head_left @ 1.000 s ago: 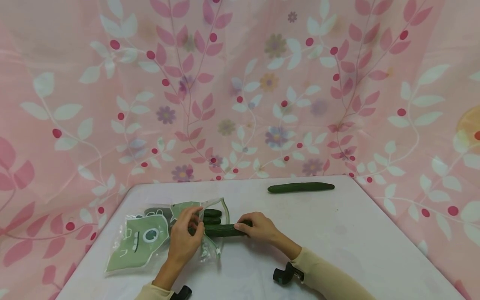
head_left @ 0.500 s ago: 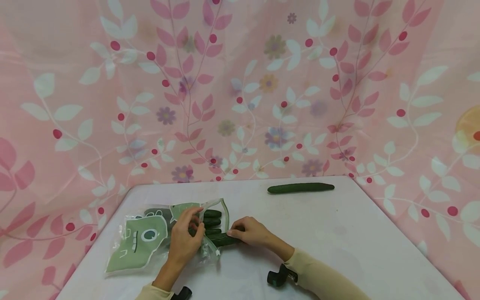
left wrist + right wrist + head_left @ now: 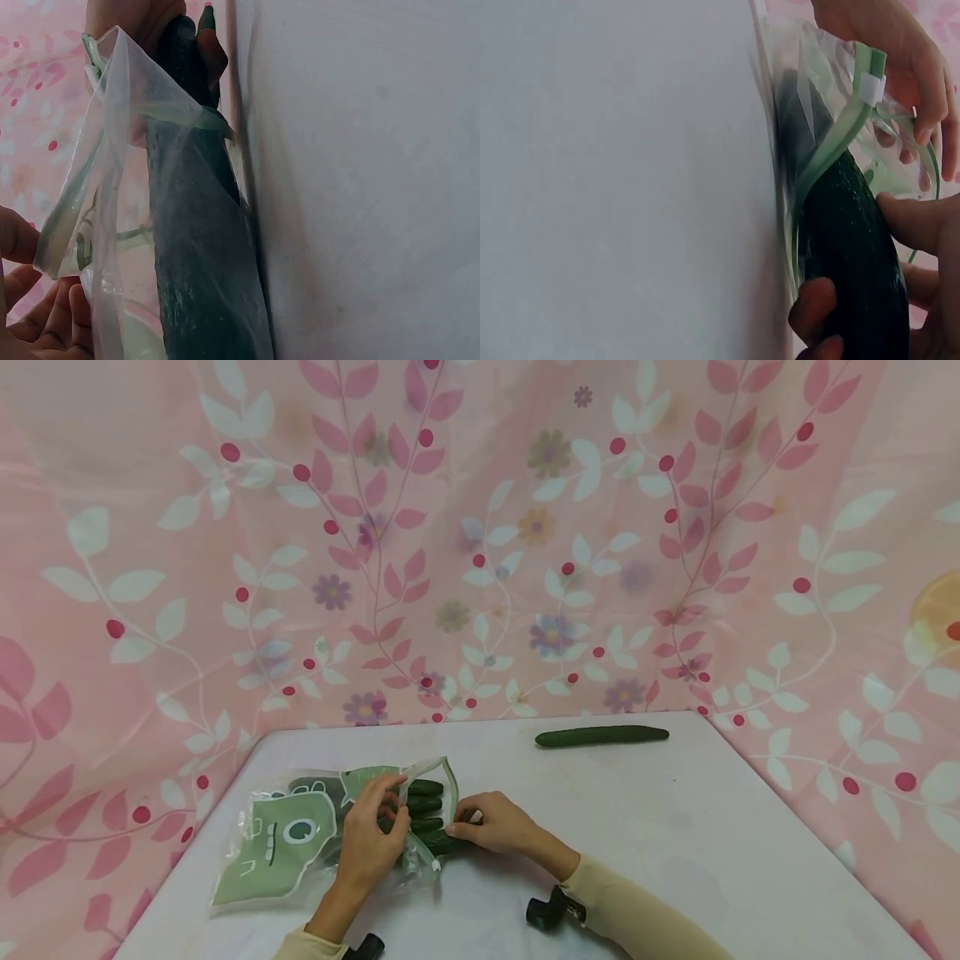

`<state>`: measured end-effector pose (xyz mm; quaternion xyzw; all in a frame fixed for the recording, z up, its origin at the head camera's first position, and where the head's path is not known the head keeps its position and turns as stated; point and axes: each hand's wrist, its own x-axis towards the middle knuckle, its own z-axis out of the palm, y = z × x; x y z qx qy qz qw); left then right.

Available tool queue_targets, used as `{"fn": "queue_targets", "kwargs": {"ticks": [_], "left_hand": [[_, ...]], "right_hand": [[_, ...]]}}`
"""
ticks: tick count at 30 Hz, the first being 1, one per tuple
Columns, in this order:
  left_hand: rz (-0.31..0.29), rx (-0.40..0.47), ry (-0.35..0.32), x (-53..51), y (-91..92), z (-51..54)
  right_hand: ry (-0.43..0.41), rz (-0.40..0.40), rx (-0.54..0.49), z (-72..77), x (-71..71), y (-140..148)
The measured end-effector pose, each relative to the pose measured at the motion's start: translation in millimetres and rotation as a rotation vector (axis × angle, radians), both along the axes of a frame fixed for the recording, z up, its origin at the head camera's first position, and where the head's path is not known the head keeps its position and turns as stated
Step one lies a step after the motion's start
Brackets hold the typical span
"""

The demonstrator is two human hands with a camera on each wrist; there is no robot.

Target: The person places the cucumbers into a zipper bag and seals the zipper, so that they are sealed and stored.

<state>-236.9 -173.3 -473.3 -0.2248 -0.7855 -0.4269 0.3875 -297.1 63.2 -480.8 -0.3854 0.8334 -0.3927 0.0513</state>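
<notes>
A clear zip bag [image 3: 281, 843] with a green one-eyed monster print lies on the left of the table, its mouth facing right. My left hand [image 3: 371, 835] pinches the upper edge of the bag's mouth between thumb and fingers, lifting it. Inside, ends of several cucumbers [image 3: 425, 804] show at the mouth. My right hand [image 3: 498, 824] grips the outer end of another cucumber [image 3: 855, 247], whose far part lies inside the bag. In the right wrist view a white slider [image 3: 871, 89] sits on the green zip strip. The left wrist view shows this cucumber through the plastic.
One more cucumber [image 3: 602, 736] lies alone near the table's far edge, right of the middle. A white cloth covers the table [image 3: 675, 835]. Behind it hangs a pink curtain [image 3: 480, 527] with leaves and flowers.
My right hand has moved left and slightly toward me, sliding the cucumber deeper into the bag along its near side. My left hand keeps its place on the bag's edge.
</notes>
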Motion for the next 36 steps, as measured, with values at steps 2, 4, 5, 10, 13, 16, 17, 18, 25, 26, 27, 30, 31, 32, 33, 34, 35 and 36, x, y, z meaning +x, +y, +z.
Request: {"fn": "queue_targets", "kwargs": {"ticks": [2,4,5,10,13,16,17,18,25,26,27,30,31,32,33,34,35,36], "left_hand": [[0.0,0.0,0.001,0.3,0.0,0.5],[-0.001,0.0,0.0,0.8,0.2,1.0],[-0.001,-0.001,-0.001,1.1,0.3,1.3],[-0.002,-0.005,-0.013,2.2,0.4,1.7],[-0.001,-0.006,-0.015,2.5,-0.1,1.7],[0.001,-0.005,-0.015,2.6,-0.3,1.7],[0.0,-0.005,-0.017,2.5,-0.3,1.7],[-0.001,-0.005,-0.02,2.3,-0.2,1.5],[-0.002,-0.007,-0.025,2.3,1.5,0.6],[-0.001,-0.005,-0.023,2.4,1.5,0.5],[-0.001,-0.004,-0.021,2.6,1.5,0.5],[-0.002,-0.003,-0.014,2.8,1.1,0.5],[0.0,-0.003,-0.012,2.8,0.9,0.5],[0.001,-0.003,-0.011,2.8,0.8,0.5],[0.001,-0.003,-0.009,2.8,0.8,0.5],[0.003,-0.005,-0.008,2.6,0.7,0.7],[0.004,-0.006,-0.009,2.5,0.7,1.0],[0.005,-0.006,-0.01,2.3,0.8,1.5]], "right_hand": [[0.047,0.023,0.027,1.5,-1.5,2],[0.075,0.052,0.067,3.5,-3.2,6],[0.086,0.069,0.089,5.1,-3.9,9],[0.194,0.132,0.185,10.6,-6.4,23],[0.275,0.152,0.219,10.8,-7.3,32],[0.33,0.157,0.251,10.6,-8.7,40],[0.34,0.156,0.26,10.5,-9.4,42],[0.343,0.156,0.264,10.4,-10.6,44],[0.378,0.205,0.207,5.3,-15.2,48],[0.39,0.202,0.197,3.7,-15.3,48],[0.407,0.196,0.189,2.2,-15.4,47],[0.464,0.166,0.165,-1.2,-15.3,45],[0.485,0.16,0.157,-1.7,-15.1,44],[0.504,0.155,0.151,-1.9,-14.7,43],[0.52,0.153,0.143,-1.7,-14.2,41],[0.531,0.15,0.135,-1.3,-13.7,40],[0.54,0.149,0.127,-0.7,-13.0,38],[0.545,0.149,0.118,-0.4,-12.5,35]]}}
